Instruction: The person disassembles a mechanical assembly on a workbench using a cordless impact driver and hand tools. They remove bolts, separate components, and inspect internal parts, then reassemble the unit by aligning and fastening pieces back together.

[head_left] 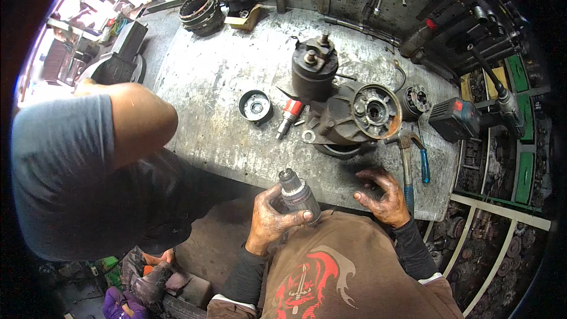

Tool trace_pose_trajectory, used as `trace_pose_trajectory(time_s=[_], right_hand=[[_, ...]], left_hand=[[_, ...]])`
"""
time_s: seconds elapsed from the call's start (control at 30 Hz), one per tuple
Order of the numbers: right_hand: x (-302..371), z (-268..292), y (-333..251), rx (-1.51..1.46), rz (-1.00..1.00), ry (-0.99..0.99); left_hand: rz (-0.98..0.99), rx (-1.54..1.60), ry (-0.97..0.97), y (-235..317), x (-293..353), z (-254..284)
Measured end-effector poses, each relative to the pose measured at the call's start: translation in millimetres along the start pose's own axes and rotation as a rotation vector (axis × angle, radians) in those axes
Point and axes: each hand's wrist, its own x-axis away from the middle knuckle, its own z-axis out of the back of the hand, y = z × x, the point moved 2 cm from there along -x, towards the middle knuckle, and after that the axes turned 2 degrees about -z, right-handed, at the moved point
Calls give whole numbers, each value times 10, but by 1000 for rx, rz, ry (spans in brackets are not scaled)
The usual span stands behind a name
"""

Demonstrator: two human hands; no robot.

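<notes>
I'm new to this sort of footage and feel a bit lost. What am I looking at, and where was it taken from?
There is no robot here: the two bare hands in front belong to the person wearing the camera. It sits on their head and looks down, so their brown shirt shows too. Its wide fisheye lens bends straight edges near the rim.

The left hand holds a cylindrical metal part with a narrower upper end. The right hand is open and appears empty.

On the worn metal bench are a dark upright cylinder, a casing with a round end, a shallow metal cup, a red-and-silver tool and a hammer.

The bent arm at left is another person's.
</notes>
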Motion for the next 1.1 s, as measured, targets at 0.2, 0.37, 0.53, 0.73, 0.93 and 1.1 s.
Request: trace_pose_trajectory(time_s=[0.2,0.37,0.53,0.73,0.93,1.1], right_hand=[[-90,-128,-144,-51,-77,-23],[-89,-172,-200,-34,-187,-44],[-77,-243,-121,22,-176,-4],[31,-266,-38,107,-256,41],[139,-277,66,-9,-368,46],[295,-190,188,100,-357,142]], left_hand=[[46,11,-25,28,-67,251],[-67,-328,13,73,-160,438],[-74,-438,101,63,-267,555],[-2,-808,228,48,-557,703],[-130,-1038,359,61,-740,833],[-52,-974,270,259,-518,848]])
